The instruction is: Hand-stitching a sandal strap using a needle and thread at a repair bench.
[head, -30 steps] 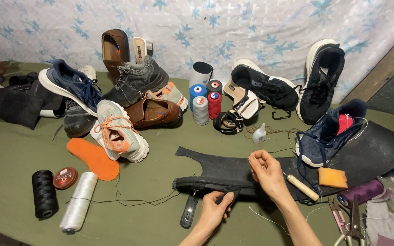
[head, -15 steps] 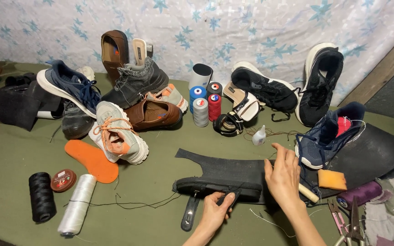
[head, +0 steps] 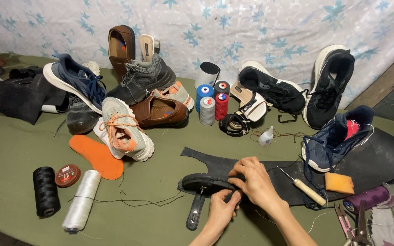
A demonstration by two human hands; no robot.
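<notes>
Both hands meet over a black sandal [head: 206, 182] lying low in the middle of the green cloth [head: 14, 150]: the left hand [head: 222, 212] comes up from below and pinches its rear edge, while the right hand [head: 254, 180] lies curled over it, fingertips pressing down. The sandal rests on a black rubber sheet [head: 379, 157], with shoes and thread spools crowded behind against a star-patterned wall covering [head: 270, 27].

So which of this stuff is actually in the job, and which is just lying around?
In hand: black sandal, held by left hand and right hand; black thread trailing from it.

Lying about: awl, thread spools, orange insole, white sneaker, blue sneaker, scissors.
</notes>
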